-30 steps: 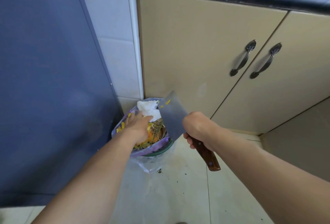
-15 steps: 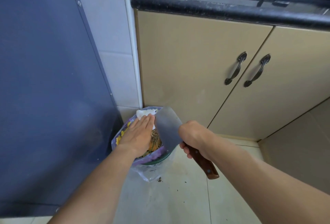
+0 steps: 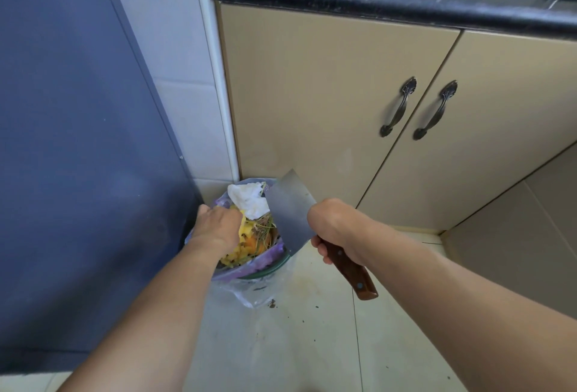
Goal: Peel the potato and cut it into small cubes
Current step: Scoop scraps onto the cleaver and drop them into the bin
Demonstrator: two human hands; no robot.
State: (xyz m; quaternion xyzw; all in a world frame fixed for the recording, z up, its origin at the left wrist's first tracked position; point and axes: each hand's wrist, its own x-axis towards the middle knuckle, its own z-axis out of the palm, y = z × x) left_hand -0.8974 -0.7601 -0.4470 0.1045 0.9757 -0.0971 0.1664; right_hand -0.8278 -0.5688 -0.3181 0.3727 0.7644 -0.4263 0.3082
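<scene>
Probably past peeling, cubing unseen: left hand [image 3: 218, 227], fingers hidden, over full purple-lined round waste bin [image 3: 265, 262]; right hand [image 3: 334, 229] curled round wooden-handled steel cleaver [image 3: 288, 209].

1 cleaver [image 3: 288, 209], 1 bin [image 3: 249, 270], 1 tissue [image 3: 248, 199], 2 cabinet doors [image 3: 312, 104], 2 door handles [image 3: 398, 107], 2 hands [image 3: 218, 226].

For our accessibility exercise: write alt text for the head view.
A person's right hand grips a cleaver over a full waste bin on the floor, while the left hand reaches into the scraps beside beige cabinet doors.
</scene>
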